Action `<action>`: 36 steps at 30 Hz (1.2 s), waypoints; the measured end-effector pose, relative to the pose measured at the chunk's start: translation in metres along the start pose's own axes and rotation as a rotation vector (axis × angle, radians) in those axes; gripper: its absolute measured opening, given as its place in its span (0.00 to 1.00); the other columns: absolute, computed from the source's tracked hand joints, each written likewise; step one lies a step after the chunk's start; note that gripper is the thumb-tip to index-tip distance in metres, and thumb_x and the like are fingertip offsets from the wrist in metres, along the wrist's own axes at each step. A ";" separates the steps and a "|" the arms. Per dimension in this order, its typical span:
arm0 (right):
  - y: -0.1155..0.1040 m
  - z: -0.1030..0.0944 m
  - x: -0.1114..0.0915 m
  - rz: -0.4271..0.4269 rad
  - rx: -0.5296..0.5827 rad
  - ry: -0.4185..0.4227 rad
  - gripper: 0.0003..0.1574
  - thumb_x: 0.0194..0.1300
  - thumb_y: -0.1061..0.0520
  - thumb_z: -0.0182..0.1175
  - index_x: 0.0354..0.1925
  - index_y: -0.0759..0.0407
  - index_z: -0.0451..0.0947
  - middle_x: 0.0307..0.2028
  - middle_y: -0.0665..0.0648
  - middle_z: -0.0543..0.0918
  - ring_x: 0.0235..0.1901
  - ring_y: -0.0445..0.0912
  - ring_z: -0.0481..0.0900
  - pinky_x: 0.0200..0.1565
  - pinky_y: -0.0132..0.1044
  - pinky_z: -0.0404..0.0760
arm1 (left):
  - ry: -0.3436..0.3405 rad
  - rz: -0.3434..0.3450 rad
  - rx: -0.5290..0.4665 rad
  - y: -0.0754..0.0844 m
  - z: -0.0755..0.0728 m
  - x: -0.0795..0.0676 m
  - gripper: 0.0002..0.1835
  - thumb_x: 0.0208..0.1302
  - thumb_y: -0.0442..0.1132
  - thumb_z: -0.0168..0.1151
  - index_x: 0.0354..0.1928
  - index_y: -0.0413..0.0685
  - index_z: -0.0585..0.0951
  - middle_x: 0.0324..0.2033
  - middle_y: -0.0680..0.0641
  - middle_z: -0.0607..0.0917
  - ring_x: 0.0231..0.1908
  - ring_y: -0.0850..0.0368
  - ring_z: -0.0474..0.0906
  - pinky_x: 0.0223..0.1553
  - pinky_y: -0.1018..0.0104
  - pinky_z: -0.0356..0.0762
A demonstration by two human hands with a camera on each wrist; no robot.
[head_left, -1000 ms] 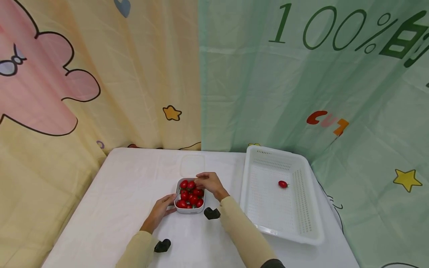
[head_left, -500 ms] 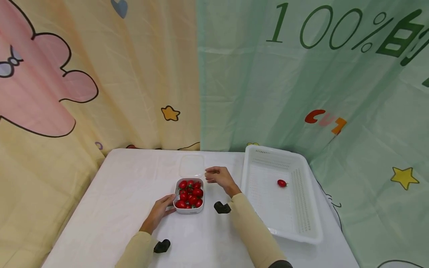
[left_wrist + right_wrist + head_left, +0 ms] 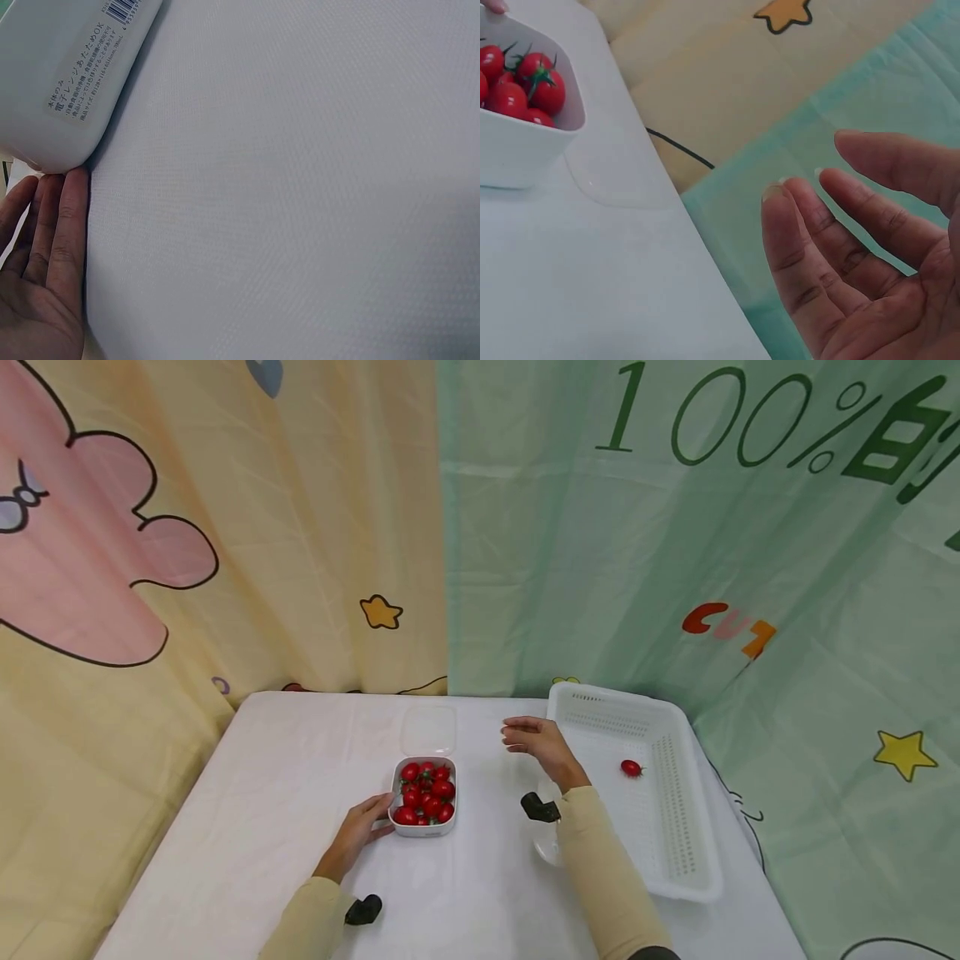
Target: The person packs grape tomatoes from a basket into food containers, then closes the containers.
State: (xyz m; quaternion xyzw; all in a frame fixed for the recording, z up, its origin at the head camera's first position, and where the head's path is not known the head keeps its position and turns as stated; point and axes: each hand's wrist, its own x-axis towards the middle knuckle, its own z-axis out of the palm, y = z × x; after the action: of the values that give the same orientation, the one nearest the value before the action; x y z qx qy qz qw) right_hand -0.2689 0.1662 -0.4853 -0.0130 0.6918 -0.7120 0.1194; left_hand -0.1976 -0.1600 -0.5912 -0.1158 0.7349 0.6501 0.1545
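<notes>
A small white container [image 3: 422, 832] full of red cherry tomatoes [image 3: 427, 793] with green stems stands on the table. My left hand [image 3: 362, 828] touches its left side. In the left wrist view the straight fingers [image 3: 70, 225] meet the container's rounded corner beside the printed label [image 3: 94, 71]. My right hand [image 3: 542, 745] is in the air by the left edge of a white basket [image 3: 705, 860], holding nothing. Its fingers [image 3: 784, 232] are loosely bent with the thumb apart. One cherry tomato [image 3: 632, 768] lies in the basket.
Behind the container lies a clear, rounded-square lid [image 3: 429, 731]. Something clear and rounded [image 3: 547, 843] shows partly beside the right sleeve, near the basket's left edge. A white cloth covers the table [image 3: 247, 827]; printed curtains [image 3: 525, 568] hang behind it.
My right hand has moved from above the tomatoes, rightward and away, to the basket's edge. The clear rounded thing beside the sleeve has come into view. The left hand stays at the container.
</notes>
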 end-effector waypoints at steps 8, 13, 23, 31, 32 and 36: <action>-0.005 -0.039 -0.007 0.026 -0.005 0.042 0.24 0.66 0.64 0.59 0.58 0.73 0.71 0.48 0.59 0.83 0.42 0.45 0.83 0.48 0.35 0.83 | 0.007 -0.010 0.002 0.001 0.000 0.002 0.36 0.69 0.57 0.54 0.65 0.33 0.67 0.59 0.34 0.73 0.57 0.42 0.70 0.54 0.56 0.78; -0.004 -0.062 -0.015 0.007 0.025 0.041 0.27 0.67 0.65 0.57 0.61 0.76 0.67 0.48 0.60 0.83 0.41 0.43 0.83 0.48 0.34 0.82 | 0.004 -0.009 -0.007 0.002 0.002 0.002 0.36 0.69 0.56 0.54 0.65 0.32 0.67 0.58 0.33 0.72 0.56 0.42 0.71 0.54 0.55 0.78; 0.006 -0.106 -0.030 -0.022 0.064 0.080 0.28 0.67 0.69 0.56 0.63 0.77 0.64 0.45 0.55 0.83 0.41 0.43 0.83 0.47 0.34 0.82 | -0.003 -0.002 0.015 0.005 0.003 0.000 0.37 0.69 0.57 0.54 0.65 0.31 0.67 0.58 0.32 0.72 0.56 0.41 0.71 0.54 0.55 0.78; 0.016 -0.133 -0.036 0.004 -0.053 0.195 0.29 0.68 0.67 0.55 0.65 0.72 0.63 0.57 0.66 0.76 0.45 0.44 0.81 0.46 0.32 0.82 | 0.002 0.002 0.008 0.003 0.001 -0.001 0.36 0.69 0.56 0.54 0.65 0.30 0.67 0.57 0.33 0.73 0.54 0.45 0.72 0.52 0.55 0.79; 0.017 -0.135 -0.036 0.024 -0.068 0.216 0.30 0.68 0.66 0.55 0.66 0.71 0.63 0.58 0.67 0.74 0.47 0.46 0.81 0.47 0.33 0.82 | 0.003 0.003 0.007 0.003 0.001 -0.001 0.36 0.69 0.56 0.54 0.64 0.30 0.67 0.57 0.33 0.73 0.54 0.45 0.72 0.52 0.55 0.79; 0.022 -0.142 -0.036 0.110 -0.134 0.290 0.32 0.69 0.64 0.56 0.69 0.66 0.62 0.63 0.66 0.70 0.55 0.54 0.76 0.56 0.42 0.78 | -0.003 0.010 0.017 0.002 0.000 -0.003 0.39 0.68 0.58 0.54 0.65 0.30 0.66 0.58 0.32 0.73 0.55 0.44 0.72 0.52 0.56 0.79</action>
State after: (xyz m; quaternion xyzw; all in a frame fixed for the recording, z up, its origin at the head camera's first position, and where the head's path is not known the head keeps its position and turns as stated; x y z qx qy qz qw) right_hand -0.2564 0.3121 -0.5082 0.1197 0.7475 -0.6509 0.0563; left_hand -0.1959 -0.1594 -0.5883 -0.1098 0.7406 0.6449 0.1534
